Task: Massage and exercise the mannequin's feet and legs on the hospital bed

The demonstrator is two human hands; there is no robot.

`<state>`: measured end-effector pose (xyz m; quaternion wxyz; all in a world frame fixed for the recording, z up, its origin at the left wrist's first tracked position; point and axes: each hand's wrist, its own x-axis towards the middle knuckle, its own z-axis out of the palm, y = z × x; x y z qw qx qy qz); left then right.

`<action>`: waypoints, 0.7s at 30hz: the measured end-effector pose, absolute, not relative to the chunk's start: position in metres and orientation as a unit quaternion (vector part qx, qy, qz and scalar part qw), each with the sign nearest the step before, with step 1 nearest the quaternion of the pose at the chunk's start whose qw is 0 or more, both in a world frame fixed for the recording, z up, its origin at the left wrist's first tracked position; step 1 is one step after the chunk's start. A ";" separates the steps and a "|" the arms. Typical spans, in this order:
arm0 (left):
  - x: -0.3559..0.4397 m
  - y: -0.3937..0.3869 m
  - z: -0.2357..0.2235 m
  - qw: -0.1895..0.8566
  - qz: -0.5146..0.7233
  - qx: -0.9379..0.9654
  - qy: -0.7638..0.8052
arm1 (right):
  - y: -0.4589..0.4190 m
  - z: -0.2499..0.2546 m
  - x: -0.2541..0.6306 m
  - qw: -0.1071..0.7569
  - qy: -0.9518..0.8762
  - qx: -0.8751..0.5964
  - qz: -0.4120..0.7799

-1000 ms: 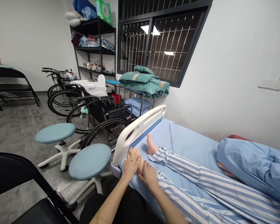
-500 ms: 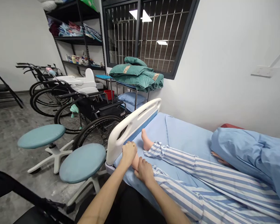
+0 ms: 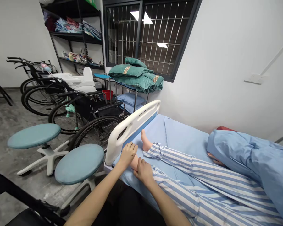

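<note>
Two legs in blue-and-white striped trousers (image 3: 191, 163) lie along a bed with a light blue sheet (image 3: 179, 128). My left hand (image 3: 128, 153) is closed over the toe end of the nearer foot (image 3: 134, 163). Around that foot's ankle, beside the trouser cuff, my right hand (image 3: 143, 170) is wrapped. Most of the nearer foot is hidden under my hands. The farther bare foot (image 3: 145, 142) points up, apart from both hands. A blue quilt (image 3: 245, 157) covers the upper part of the lying figure, with a hand (image 3: 215, 158) showing at its edge.
A white bed end board (image 3: 115, 138) rises just beyond my left hand. Two round stools (image 3: 80, 163) and several wheelchairs (image 3: 103, 125) stand to the left. Folded green quilts (image 3: 136, 77) are piled on a cart under the barred window (image 3: 151, 37).
The view has turned slightly to the right, so the surroundings sit farther left. Both hands stay on the nearer foot with little visible change in grip.
</note>
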<state>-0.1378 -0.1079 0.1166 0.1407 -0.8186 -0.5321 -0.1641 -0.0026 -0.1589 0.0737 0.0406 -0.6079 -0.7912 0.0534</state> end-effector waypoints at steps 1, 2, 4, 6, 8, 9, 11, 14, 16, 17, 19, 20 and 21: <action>-0.140 -0.109 0.113 0.150 -0.188 -0.820 -0.519 | -0.160 0.074 -0.003 0.038 -0.791 -0.608 0.053; -0.142 -0.110 0.110 0.159 -0.211 -0.819 -0.510 | -0.160 0.075 -0.003 0.034 -0.791 -0.609 0.053; -0.145 -0.113 0.104 0.174 -0.243 -0.813 -0.499 | -0.161 0.076 -0.004 0.027 -0.790 -0.611 0.048; -0.145 -0.120 0.097 0.177 -0.257 -0.803 -0.507 | -0.162 0.077 -0.005 0.025 -0.789 -0.613 0.042; -0.143 -0.127 0.091 0.161 -0.266 -0.783 -0.538 | -0.162 0.077 -0.005 0.027 -0.788 -0.614 0.041; -0.141 -0.131 0.088 0.147 -0.273 -0.768 -0.561 | -0.162 0.078 -0.005 0.027 -0.788 -0.614 0.042; -0.138 -0.138 0.082 0.111 -0.291 -0.730 -0.608 | -0.163 0.078 -0.006 0.027 -0.788 -0.613 0.042; -0.134 -0.145 0.077 0.053 -0.318 -0.677 -0.661 | -0.163 0.078 -0.006 0.027 -0.787 -0.615 0.035; -0.133 -0.148 0.079 0.019 -0.324 -0.654 -0.683 | -0.163 0.078 -0.006 0.028 -0.786 -0.616 0.031; -0.132 -0.149 0.082 0.004 -0.320 -0.645 -0.694 | -0.164 0.078 -0.006 0.028 -0.786 -0.616 0.031; -0.134 -0.150 0.091 -0.025 -0.296 -0.630 -0.718 | -0.164 0.078 -0.007 0.027 -0.786 -0.617 0.033; -0.135 -0.151 0.097 -0.038 -0.276 -0.622 -0.732 | -0.164 0.078 -0.007 0.026 -0.785 -0.618 0.034; -0.136 -0.150 0.103 -0.047 -0.252 -0.615 -0.745 | -0.164 0.078 -0.007 0.026 -0.784 -0.619 0.035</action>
